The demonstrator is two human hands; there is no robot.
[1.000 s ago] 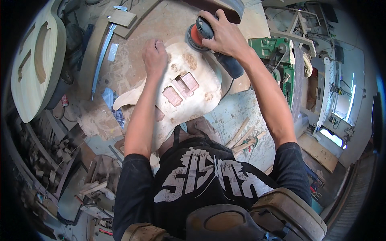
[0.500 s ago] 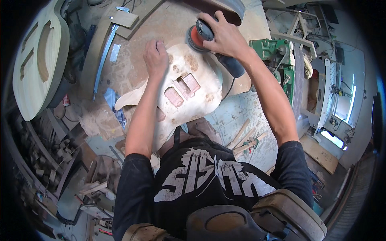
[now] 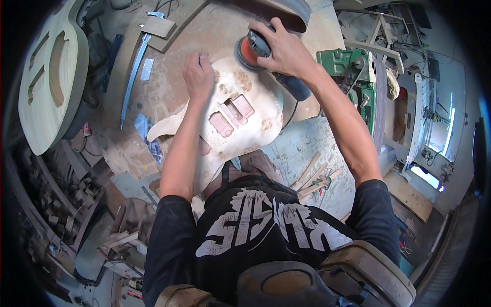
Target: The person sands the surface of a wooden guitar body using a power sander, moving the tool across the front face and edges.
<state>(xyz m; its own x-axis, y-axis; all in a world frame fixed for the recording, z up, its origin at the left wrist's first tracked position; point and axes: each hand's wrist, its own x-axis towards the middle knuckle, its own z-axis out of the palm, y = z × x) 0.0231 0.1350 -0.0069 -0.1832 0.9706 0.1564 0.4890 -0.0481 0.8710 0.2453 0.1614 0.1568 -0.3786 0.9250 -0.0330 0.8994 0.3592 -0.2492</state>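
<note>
A pale wooden guitar body with pinkish routed cavities and brown blotches lies on the workbench in front of me. My right hand is wrapped over the top of an orbital sander, which has a black body and an orange-red band. The sander rests at the body's far right edge, its cable trailing down beside the body. At the far left edge my left hand curls its fingers on the guitar body; the fingertips are partly hidden. My left forearm crosses over the body's horn.
A blue-tinted caliper and a small wood block lie at the left of the bench. Another guitar body stands at far left. A green machine is on the right; wood strips lie lower down.
The sander and my right hand have shifted very slightly to the left along the guitar body's far edge. My left hand stays in almost the same place.
</note>
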